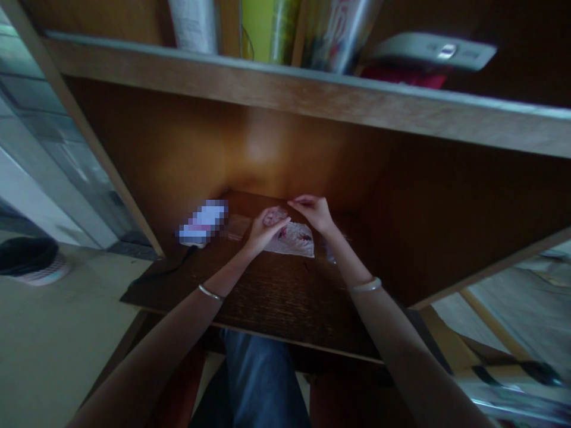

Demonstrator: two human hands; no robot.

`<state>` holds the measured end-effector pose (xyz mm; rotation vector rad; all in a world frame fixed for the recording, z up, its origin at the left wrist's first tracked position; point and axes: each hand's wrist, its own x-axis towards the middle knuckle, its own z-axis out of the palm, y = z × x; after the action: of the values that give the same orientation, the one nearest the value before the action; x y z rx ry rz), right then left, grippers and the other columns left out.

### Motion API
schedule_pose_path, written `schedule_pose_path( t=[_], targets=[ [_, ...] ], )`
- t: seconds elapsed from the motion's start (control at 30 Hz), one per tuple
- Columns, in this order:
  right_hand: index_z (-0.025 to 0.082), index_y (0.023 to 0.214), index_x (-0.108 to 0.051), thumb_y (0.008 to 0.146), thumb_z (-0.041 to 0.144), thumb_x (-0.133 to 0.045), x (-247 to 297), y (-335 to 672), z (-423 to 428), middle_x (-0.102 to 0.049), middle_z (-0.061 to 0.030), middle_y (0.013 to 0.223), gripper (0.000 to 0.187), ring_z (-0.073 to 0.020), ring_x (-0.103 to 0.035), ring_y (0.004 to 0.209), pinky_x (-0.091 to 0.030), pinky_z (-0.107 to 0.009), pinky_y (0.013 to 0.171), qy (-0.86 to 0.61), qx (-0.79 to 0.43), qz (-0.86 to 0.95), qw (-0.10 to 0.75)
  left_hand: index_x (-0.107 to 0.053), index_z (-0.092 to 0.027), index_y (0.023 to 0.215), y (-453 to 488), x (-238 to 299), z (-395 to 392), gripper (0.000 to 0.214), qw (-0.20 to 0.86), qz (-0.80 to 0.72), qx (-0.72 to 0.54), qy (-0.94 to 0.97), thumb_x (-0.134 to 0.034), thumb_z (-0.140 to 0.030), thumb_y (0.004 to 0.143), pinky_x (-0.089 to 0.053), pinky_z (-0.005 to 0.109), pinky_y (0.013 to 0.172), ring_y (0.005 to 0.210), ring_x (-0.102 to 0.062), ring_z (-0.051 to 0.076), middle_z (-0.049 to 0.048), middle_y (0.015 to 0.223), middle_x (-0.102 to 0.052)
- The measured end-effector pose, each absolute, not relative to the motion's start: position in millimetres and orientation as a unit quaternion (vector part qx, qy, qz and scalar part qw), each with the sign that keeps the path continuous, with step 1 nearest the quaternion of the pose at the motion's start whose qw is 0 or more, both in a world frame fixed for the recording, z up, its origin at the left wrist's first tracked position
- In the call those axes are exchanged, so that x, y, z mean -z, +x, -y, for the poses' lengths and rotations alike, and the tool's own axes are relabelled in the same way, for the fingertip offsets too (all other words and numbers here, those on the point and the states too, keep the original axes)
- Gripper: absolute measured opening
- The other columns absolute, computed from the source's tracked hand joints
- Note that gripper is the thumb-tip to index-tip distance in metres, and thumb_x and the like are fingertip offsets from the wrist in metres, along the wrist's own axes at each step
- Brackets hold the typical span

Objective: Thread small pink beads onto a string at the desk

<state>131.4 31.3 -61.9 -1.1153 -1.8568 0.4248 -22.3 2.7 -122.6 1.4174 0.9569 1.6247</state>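
My left hand (pixel 264 230) is closed around a small, clear, roundish object (pixel 275 215), perhaps plastic; its kind is too blurred to tell. Just to the right and slightly higher, my right hand (pixel 316 213) has thumb and fingers drawn together in a pinch. Whatever sits between those fingertips, if anything, is too small to make out. Below both hands a crinkled white sheet (pixel 292 245) lies on the dark wooden desk (pixel 276 297). Small reddish and dark bits (pixel 305 237) rest on it.
A phone (pixel 203 223) with a blurred-out screen leans at the left, its black cable (pixel 165 273) trailing over the desk. Clear plastic packets (pixel 236 227) lie beside it. Overhead runs a shelf edge (pixel 285 89) bearing several items. A bin (pixel 35 261) stands on the floor.
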Motion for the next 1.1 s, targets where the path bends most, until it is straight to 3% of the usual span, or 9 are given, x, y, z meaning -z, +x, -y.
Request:
schedule_pose_path(
  t=[0.17, 0.3, 0.37, 0.5, 0.6, 0.77, 0.93, 1.0, 1.1],
  targets=[
    [0.018, 0.089, -0.073, 0.081, 0.039, -0.061, 35.5, 135.8, -19.0, -0.074, -0.0048, 0.091, 0.026, -0.0154, -0.066, 0.083, -0.05, -0.027, 0.077, -0.396, -0.222, 0.808, 0.376, -0.06, -0.019, 0.101, -22.4, 114.2, 9.3, 0.039, 0.381, -0.356, -0.617, 0.589, -0.074, -0.033, 0.068, -0.052, 0.036, 0.083, 0.086, -0.065, 0.018, 0.0052, 0.094, -0.068],
    [0.017, 0.09, -0.073, 0.083, 0.025, -0.056, 27.5, 156.1, -22.8, -0.074, -0.0054, 0.093, 0.02, -0.0154, -0.066, 0.084, -0.049, -0.025, 0.077, -0.458, -0.177, 0.812, 0.316, -0.059, -0.018, 0.103, -23.1, 115.8, 8.6, 0.04, 0.374, -0.374, -0.615, 0.585, -0.074, -0.031, 0.069, -0.051, 0.036, 0.084, 0.091, -0.065, 0.02, 0.0068, 0.097, -0.068],
    [0.015, 0.086, -0.074, 0.075, 0.014, -0.06, 28.8, 167.8, -27.9, -0.074, -0.0047, 0.088, 0.018, -0.0148, -0.066, 0.08, -0.048, -0.023, 0.074, -0.496, -0.168, 0.821, 0.229, -0.058, -0.018, 0.103, -23.3, 117.8, 6.3, 0.04, 0.372, -0.375, -0.615, 0.585, -0.074, -0.031, 0.069, -0.052, 0.036, 0.083, 0.089, -0.065, 0.019, 0.007, 0.097, -0.068],
    [0.014, 0.091, -0.072, 0.061, 0.007, -0.065, 42.0, 178.1, -35.7, -0.072, -0.004, 0.078, 0.031, -0.013, -0.062, 0.064, -0.046, -0.02, 0.058, -0.525, -0.232, 0.819, 0.005, -0.058, -0.019, 0.102, -22.8, 121.1, 2.6, 0.041, 0.358, -0.36, -0.629, 0.589, -0.076, -0.031, 0.068, -0.051, 0.033, 0.083, 0.088, -0.065, 0.017, 0.0057, 0.096, -0.069],
    [0.014, 0.09, -0.072, 0.06, 0.008, -0.065, 54.2, 172.7, -36.8, -0.071, -0.0034, 0.073, 0.032, -0.0118, -0.059, 0.057, -0.043, -0.02, 0.053, -0.531, -0.243, 0.81, -0.047, -0.058, -0.019, 0.102, -22.7, 122.1, 2.2, 0.04, 0.353, -0.352, -0.628, 0.598, -0.075, -0.032, 0.068, -0.051, 0.032, 0.082, 0.087, -0.065, 0.017, 0.0052, 0.095, -0.069],
    [0.013, 0.074, -0.07, 0.063, 0.01, -0.064, 64.2, 164.0, -34.1, -0.067, -0.0048, 0.063, 0.014, -0.0121, -0.057, 0.054, -0.044, -0.022, 0.052, -0.564, -0.264, 0.779, -0.068, -0.057, -0.02, 0.106, -23.7, 124.6, 3.1, 0.041, 0.331, -0.354, -0.614, 0.624, -0.075, -0.032, 0.07, -0.051, 0.032, 0.083, 0.089, -0.065, 0.017, 0.0058, 0.098, -0.068],
    [0.012, 0.07, -0.067, 0.062, 0.011, -0.065, 65.3, 166.9, -34.9, -0.063, -0.0042, 0.058, 0.008, -0.0119, -0.055, 0.051, -0.044, -0.023, 0.051, -0.566, -0.283, 0.773, -0.038, -0.057, -0.02, 0.111, -23.8, 127.6, 5.3, 0.047, 0.245, -0.364, -0.591, 0.677, -0.075, -0.034, 0.07, -0.049, 0.035, 0.086, 0.091, -0.064, 0.019, 0.0072, 0.1, -0.068],
    [0.012, 0.07, -0.065, 0.059, 0.007, -0.063, 61.7, 168.2, -35.8, -0.061, -0.0018, 0.056, 0.012, -0.0107, -0.054, 0.05, -0.043, -0.022, 0.05, -0.559, -0.291, 0.776, 0.012, -0.057, -0.021, 0.113, -23.6, 126.7, 7.6, 0.049, 0.216, -0.368, -0.582, 0.692, -0.076, -0.034, 0.069, -0.049, 0.036, 0.085, 0.091, -0.064, 0.019, 0.0073, 0.1, -0.068],
    [0.013, 0.076, -0.063, 0.059, 0.007, -0.062, 49.1, 168.0, -33.0, -0.06, 0.0001, 0.062, 0.017, -0.0092, -0.054, 0.054, -0.043, -0.021, 0.052, -0.504, -0.325, 0.784, 0.161, -0.057, -0.022, 0.114, -23.6, 123.5, 11.9, 0.052, 0.179, -0.375, -0.571, 0.708, -0.077, -0.033, 0.067, -0.048, 0.037, 0.086, 0.095, -0.063, 0.021, 0.007, 0.102, -0.068]
  ],
)
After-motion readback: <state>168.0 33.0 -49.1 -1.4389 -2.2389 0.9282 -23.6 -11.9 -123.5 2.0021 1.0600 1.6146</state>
